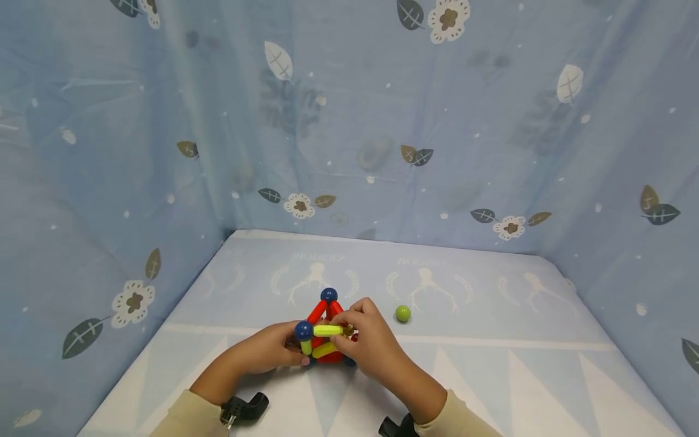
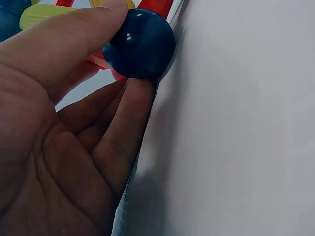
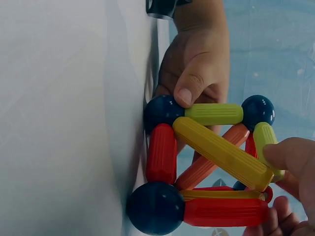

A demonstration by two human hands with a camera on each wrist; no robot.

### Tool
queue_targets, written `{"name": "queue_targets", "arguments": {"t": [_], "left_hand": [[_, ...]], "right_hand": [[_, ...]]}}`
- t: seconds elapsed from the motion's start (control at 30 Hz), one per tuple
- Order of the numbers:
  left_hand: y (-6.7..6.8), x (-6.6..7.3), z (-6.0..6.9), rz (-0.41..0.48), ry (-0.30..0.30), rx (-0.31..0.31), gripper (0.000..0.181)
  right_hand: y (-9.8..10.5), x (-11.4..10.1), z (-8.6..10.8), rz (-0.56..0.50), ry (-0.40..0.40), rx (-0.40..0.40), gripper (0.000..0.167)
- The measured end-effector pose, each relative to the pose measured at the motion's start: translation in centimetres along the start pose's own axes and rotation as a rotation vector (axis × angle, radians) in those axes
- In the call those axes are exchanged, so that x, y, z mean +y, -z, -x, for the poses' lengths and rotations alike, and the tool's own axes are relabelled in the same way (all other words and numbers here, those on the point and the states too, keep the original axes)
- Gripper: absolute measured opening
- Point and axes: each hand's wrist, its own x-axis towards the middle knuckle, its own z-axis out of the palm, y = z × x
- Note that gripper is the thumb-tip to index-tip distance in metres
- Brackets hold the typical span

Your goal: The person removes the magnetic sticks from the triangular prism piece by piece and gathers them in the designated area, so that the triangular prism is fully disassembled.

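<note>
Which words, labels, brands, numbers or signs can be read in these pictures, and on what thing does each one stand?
None can be read.
Tablecloth: two faint rows of what looks like lettering near its far edge, too small and blurred to quote.
Rods, blue balls and green ball: no text visible.

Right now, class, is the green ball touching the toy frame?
No, the green ball lies on the tabletop, clearly apart from the toy frame.
</note>
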Motion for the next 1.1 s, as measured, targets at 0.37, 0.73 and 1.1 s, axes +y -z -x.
{"name": "queue_targets", "arguments": {"t": [0.37, 0.73, 1.1], "left_hand": [[-0.20, 0.10, -0.11, 0.041, 0.005, -0.019, 0.049], [0.02, 0.14, -0.19, 0.049, -0.008, -0.021, 0.048], [0.35, 0.03, -0.23, 0.061, -0.014, -0.042, 0.054]], "right_hand": [[0.27, -0.22, 0.42, -0.120, 0.129, 0.015, 0.021], [0.42, -0.21, 0.35, -0.143, 0.173, 0.030, 0.020], [0.32, 0.43, 0.10, -0.141, 0.132, 0.005, 0.017]]}}
